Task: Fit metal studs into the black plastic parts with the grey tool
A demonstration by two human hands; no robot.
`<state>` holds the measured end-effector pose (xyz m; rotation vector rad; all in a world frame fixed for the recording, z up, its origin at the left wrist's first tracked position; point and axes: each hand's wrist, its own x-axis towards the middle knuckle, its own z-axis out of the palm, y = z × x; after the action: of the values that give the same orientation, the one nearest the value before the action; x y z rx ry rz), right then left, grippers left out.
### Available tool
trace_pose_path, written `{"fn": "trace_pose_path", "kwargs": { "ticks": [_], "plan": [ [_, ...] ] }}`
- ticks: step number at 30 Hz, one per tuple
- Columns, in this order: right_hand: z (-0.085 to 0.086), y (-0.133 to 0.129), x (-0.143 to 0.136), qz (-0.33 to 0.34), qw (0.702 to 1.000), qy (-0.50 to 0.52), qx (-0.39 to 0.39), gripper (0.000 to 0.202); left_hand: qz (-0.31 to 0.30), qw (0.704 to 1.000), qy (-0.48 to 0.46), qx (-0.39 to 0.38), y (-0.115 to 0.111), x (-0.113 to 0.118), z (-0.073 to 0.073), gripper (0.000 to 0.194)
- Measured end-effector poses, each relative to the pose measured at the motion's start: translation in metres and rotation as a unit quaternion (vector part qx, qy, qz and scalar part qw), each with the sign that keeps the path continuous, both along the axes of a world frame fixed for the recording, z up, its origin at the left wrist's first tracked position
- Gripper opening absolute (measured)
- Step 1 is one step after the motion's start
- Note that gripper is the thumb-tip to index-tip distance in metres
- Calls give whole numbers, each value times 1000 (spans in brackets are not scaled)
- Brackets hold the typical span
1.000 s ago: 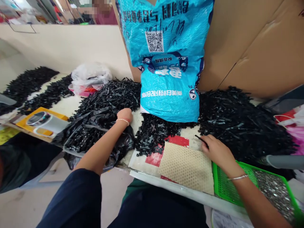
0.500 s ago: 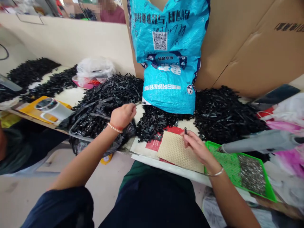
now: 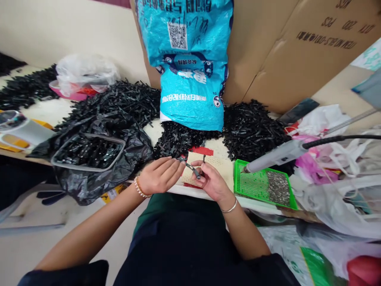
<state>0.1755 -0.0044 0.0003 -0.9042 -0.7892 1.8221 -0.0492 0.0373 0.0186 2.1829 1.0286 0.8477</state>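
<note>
Just above the table's front edge, my hands come close together. My right hand (image 3: pixel 212 182) is closed around a thin dark part (image 3: pixel 194 171) with a rounded end, held slantwise between thumb and fingers. A second short black piece (image 3: pixel 204 158) sticks up from the same hand. My left hand (image 3: pixel 163 174) has its fingers pressed together, back of the hand up, with the tips at the far end of the slanting part; its thumb is hidden. Beneath my hands lies a cream textured pad (image 3: pixel 222 169). A heap of small black parts (image 3: pixel 175 139) is just beyond.
At right, a green tray (image 3: pixel 236 178) holds small metal pieces, with a grey corded tool (image 3: pixel 274 155) over it. A blue sack (image 3: pixel 192 107) stands behind. Black-part heaps (image 3: pixel 253 127) flank it. Left are a clear container (image 3: pixel 89 169) in black plastic and a white mug (image 3: pixel 32 133).
My left hand has come from the heap toward my right hand, and both now meet above the pad. The slanting dark part now shows between them. The view has shifted right.
</note>
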Motion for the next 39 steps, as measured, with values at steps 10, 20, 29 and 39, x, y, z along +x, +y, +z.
{"fn": "trace_pose_path", "kwargs": {
  "ticks": [10,20,29,39],
  "plan": [
    [-19,-7,-4,-83,985,-121,91,33,168,909,-318,-210,-34,53,-36,44],
    [-25,-22,29,-108,873,-401,257,34,164,744,-444,-472,-36,80,-33,43],
    [-13,-25,28,-67,824,-433,358,27,83,780,-377,-493,-42,79,-29,32],
    [-19,-28,31,-81,797,-441,405,25,87,744,-410,-521,-40,81,-26,24]
  ]
}}
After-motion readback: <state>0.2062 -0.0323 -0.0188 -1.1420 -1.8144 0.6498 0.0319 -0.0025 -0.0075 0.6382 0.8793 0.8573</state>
